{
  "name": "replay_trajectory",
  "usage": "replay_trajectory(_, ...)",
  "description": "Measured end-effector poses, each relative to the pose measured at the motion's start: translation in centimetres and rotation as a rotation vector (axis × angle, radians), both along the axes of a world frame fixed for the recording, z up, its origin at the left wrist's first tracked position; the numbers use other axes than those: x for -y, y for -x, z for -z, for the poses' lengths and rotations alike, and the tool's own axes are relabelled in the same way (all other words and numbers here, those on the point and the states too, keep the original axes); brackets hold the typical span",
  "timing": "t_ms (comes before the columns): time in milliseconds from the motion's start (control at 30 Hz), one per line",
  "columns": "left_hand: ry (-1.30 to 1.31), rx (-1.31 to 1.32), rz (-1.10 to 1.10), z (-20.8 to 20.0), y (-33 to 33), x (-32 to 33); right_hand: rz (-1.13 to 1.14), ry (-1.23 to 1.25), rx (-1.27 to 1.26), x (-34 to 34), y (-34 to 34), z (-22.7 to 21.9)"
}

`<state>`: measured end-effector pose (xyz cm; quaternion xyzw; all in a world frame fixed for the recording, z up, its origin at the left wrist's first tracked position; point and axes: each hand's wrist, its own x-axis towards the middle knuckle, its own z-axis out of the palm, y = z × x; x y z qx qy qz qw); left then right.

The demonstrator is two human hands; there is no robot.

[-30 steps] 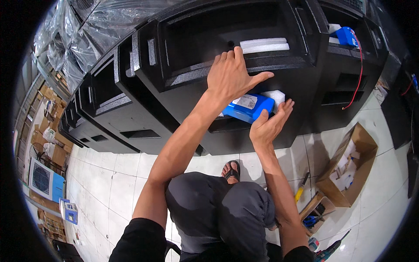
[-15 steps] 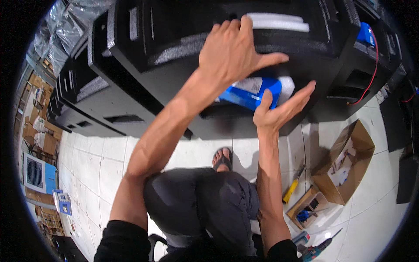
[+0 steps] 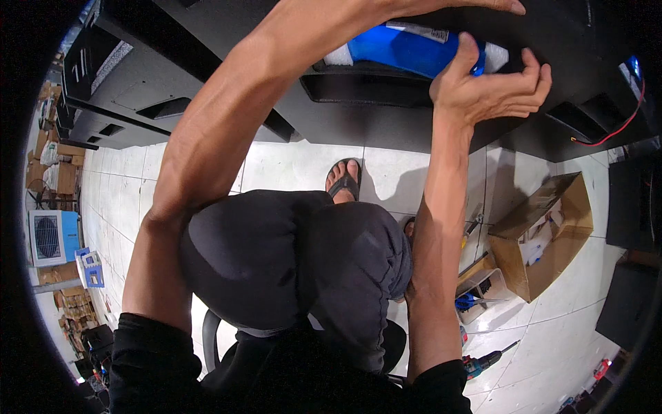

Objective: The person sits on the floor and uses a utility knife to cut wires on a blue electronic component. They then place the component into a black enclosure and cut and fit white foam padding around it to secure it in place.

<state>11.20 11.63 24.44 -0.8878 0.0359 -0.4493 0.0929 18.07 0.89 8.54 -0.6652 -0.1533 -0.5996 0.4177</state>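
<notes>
A: What lies nearest the camera?

B: The person's own lap, in dark trousers (image 3: 296,269), seated on a chair (image 3: 214,338). One foot in a black sandal (image 3: 343,181) rests on the pale tiled floor (image 3: 289,165).

A: And around the seat?

B: To the person's right, near the leg, a small open box of tools (image 3: 479,290), a cordless drill (image 3: 486,362) lying on the tiles, and a larger open cardboard box (image 3: 552,234) a little farther out. Well apart on the left stand a white fan unit (image 3: 48,238) and a small blue crate (image 3: 92,268).

A: Where are the hands?

B: Both forearms reach up and away. The right hand (image 3: 486,90) is raised in front of a black cabinet (image 3: 386,117), fingers loosely curled and spread, thumb up against a blue pack (image 3: 403,48). Its grip is open; it touches the pack at the thumb but does not close round it.

A: The left one?

B: The left hand (image 3: 476,5) runs off the top edge. Only a fingertip and the wrist show, so I cannot tell how its grip stands.

A: And the blue pack itself?

B: It sits in a recess of the black cabinet, with white foam (image 3: 338,56) at its ends. Farther right, red and black wires (image 3: 614,127) hang from another cabinet. More black cabinets (image 3: 117,76) line up to the left.
</notes>
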Motion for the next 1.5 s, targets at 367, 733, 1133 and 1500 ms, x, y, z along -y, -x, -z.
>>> replay_trajectory(367, 0.021, -0.025, -0.045, 0.3, 0.2, 0.6, -0.414, -0.004, -0.139, 2.4, 2.7, 1.4)
replay_trajectory(733, 0.023, -0.034, -0.052, 0.1, 0.6, 1.2, -1.057, -0.668, -1.128, 1.3, 6.7, -0.4)
replay_trajectory(1133, 0.047, -0.039, -0.054, 0.1, 0.4, 1.4, -1.306, -1.177, -0.839, 0.0, 6.2, -0.1)
replay_trajectory(1500, 0.074, -0.095, -0.133, -0.3, 0.8, 2.0, -1.08, -1.116, -1.126, -0.1, 4.9, -1.6)
